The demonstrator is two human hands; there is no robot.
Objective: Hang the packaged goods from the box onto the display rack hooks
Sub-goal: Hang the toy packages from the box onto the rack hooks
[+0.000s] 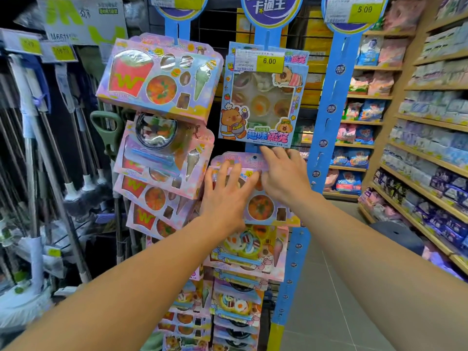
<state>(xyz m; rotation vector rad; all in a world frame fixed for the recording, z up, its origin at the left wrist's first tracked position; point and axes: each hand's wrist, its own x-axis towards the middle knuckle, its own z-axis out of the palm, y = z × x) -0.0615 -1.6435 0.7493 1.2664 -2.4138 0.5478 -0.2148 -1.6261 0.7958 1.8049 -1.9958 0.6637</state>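
Your two bare forearms fill the bottom of the view, reaching up and forward to the rack. Your left hand point(225, 191) lies flat, fingers spread and straight, pressed on the front of a pink candy pack point(260, 198). Your right hand point(281, 173) is up at the pack's top edge, fingers curled over the header card beside its small hang hole; whether it actually pinches the card, you cannot tell from here. The two hands sit close together, nearly touching, both on that one pack.

The pack sits against the middle blue display strip point(291, 249), just below the blue steamer-set pack point(263, 97), which hangs higher with a yellow 6.00 price tag point(269, 61) across its top. Through the pink pack's window you see a round orange sweet and a small brown piece.

Below it hang more pink packs point(245, 252) with egg-shaped and swirl sweets, stacked down the strip. On the left strip, fries-and-ice-cream packs point(159, 77) overlap one another, tilted. Mops point(71, 188) stand at far left. On the right, wooden shelves point(428, 158) carry rows of bagged goods.
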